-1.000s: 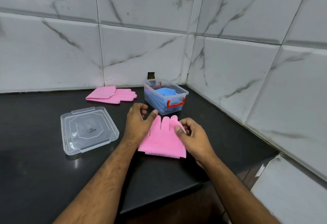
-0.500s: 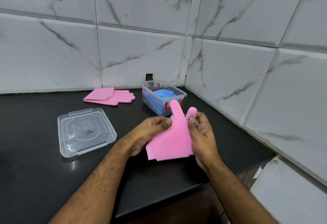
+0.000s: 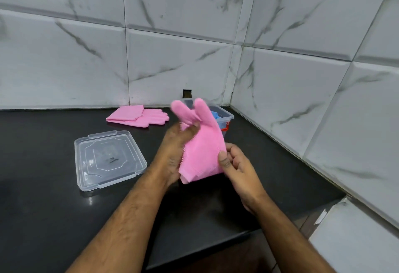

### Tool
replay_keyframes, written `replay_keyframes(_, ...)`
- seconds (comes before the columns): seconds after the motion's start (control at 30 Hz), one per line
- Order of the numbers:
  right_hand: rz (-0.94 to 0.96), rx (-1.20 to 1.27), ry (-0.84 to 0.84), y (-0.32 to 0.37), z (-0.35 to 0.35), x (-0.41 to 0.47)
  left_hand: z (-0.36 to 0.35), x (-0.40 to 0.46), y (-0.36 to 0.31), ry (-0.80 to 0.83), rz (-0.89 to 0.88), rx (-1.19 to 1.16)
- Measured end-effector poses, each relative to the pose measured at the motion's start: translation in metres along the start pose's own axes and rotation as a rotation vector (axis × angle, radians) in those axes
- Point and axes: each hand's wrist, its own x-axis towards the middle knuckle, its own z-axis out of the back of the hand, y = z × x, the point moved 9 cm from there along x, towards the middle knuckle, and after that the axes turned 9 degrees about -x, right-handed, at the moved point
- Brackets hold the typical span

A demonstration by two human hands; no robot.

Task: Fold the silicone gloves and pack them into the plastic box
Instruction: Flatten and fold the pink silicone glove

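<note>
A folded pink glove (image 3: 204, 143), its upraised finger tips smeared by motion, hides most of the clear plastic box (image 3: 225, 115) behind it; only the box's right rim, a scrap of blue contents and part of a red latch show. The left hand (image 3: 176, 154) is blurred, its fingertips lost behind the glove. Both forearms run off the bottom edge. The bench (image 3: 43, 208) is cut off at left.

— That pink glove (image 3: 203, 149), is it rubber?
— Soft matt silicone, with little bristles along one edge. The lid (image 3: 109, 159) is clear, glossy plastic, like the box (image 3: 224, 117).
— And the counter (image 3: 43, 186)?
— Dark, polished stone; it throws back light. The wall tiles (image 3: 172, 61) are glossy, marble-veined.
</note>
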Motion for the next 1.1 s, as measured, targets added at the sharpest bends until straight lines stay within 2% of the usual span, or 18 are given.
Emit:
replay_keyframes(0.1,0.071,-0.162,0.022,0.005,-0.004,0.001,0.010,0.006,-0.015,-0.060,-0.017,-0.300)
replay_keyframes(0.2,0.074,-0.164,-0.082,0.005,0.008,0.002,0.023,0.010,-0.018,-0.149,0.033,-0.432)
replay_keyframes(0.4,0.057,-0.134,-0.261,-0.001,0.027,0.002,0.065,0.009,-0.019,-0.491,-0.076,-0.399)
replay_keyframes(0.57,0.065,-0.186,-0.450,-0.004,0.048,-0.002,0.092,0.004,-0.018,-0.632,-0.047,-0.241)
replay_keyframes(0.7,-0.024,-0.120,-0.617,-0.016,0.070,-0.006,0.091,0.006,-0.017,-0.606,-0.029,0.026)
replay_keyframes(0.83,-0.167,-0.174,-0.638,-0.030,0.072,-0.008,0.092,0.007,-0.025,-0.638,-0.056,0.627)
replay_keyframes(0.9,-0.115,-0.389,-0.548,-0.018,0.062,-0.005,0.090,0.007,-0.024,-0.642,-0.024,0.879)
replay_keyframes(0.97,-0.043,-0.651,-0.432,-0.004,0.046,-0.001,0.086,0.006,-0.022,-0.633,0.014,1.028)
replay_keyframes(1.1,0.090,-0.943,-0.133,0.012,0.004,0.000,0.066,0.001,-0.029,-0.586,-0.061,1.414)
